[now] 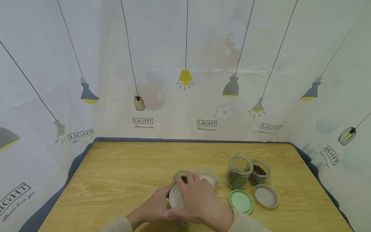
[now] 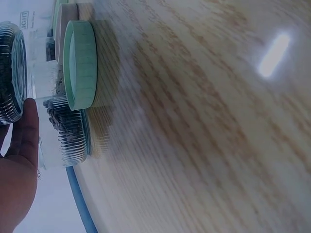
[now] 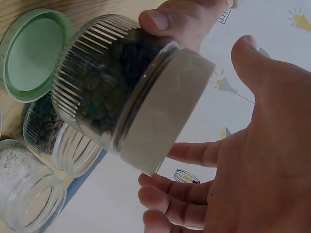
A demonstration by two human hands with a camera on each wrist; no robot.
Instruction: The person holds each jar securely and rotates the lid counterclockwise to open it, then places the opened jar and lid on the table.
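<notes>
My left hand point(image 1: 155, 204) grips a ribbed glass jar point(image 3: 104, 80) of dark beans, raised over the table and tilted. A pale grey lid point(image 3: 167, 114) covers its mouth. Around the lid is my right hand point(image 3: 262, 136), its fingertips point(image 3: 150, 179) right at the lid's lower edge and its thumb spread away from it. In the left wrist view, part of the left hand point(image 2: 19, 174) shows against the jar's side. A green lid point(image 2: 81, 65) lies on the table below the hands. Just beyond it stands an uncovered jar of dark beans point(image 3: 43, 126).
An open jar of white grains point(image 1: 208, 177) stands behind my right hand. Farther right are a taller open jar point(image 1: 238, 174), another open jar of dark beans point(image 1: 260, 172), a green lid point(image 1: 241, 201) and a grey lid point(image 1: 265, 196). Printed cloth walls surround the wooden table point(image 1: 130, 164).
</notes>
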